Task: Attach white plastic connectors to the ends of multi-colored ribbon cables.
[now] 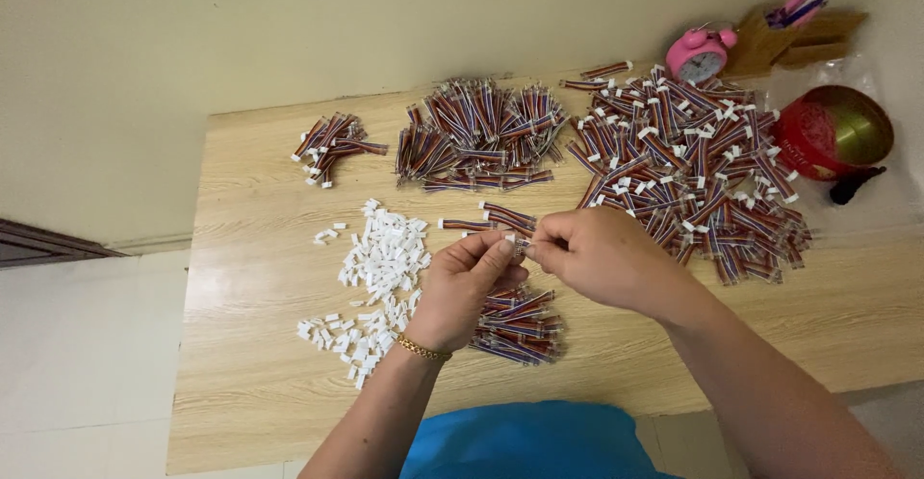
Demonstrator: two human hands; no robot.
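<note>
- The left hand and right hand meet fingertip to fingertip above the middle of the counter.
- Between them sits a small white plug, pinched at the tips of both hands; it is too small to tell more about it.
- Left hand: thumb and forefinger closed on the plug, the other fingers curled in; a gold bracelet circles the wrist.
- Right hand: fingers bunched and closed on the plug from the other side, the back of the hand facing the camera.
- Just left of the left hand lies a heap of loose white plugs, spreading down toward the near edge of the counter.
- Under and just right of the left wrist lies a small wire pile of short striped leads.
- A few single wires lie just beyond the hands.
- Behind the right hand, toward the wall, spreads a big pile of wires already fitted with white ends.
- Left of that pile, well beyond the hands, sits a bare-wire pile, and further left a small bunch.
- At the far right corner stand a pink clock, a wooden holder and a red tin.
- A blue garment shows at the near edge.
</note>
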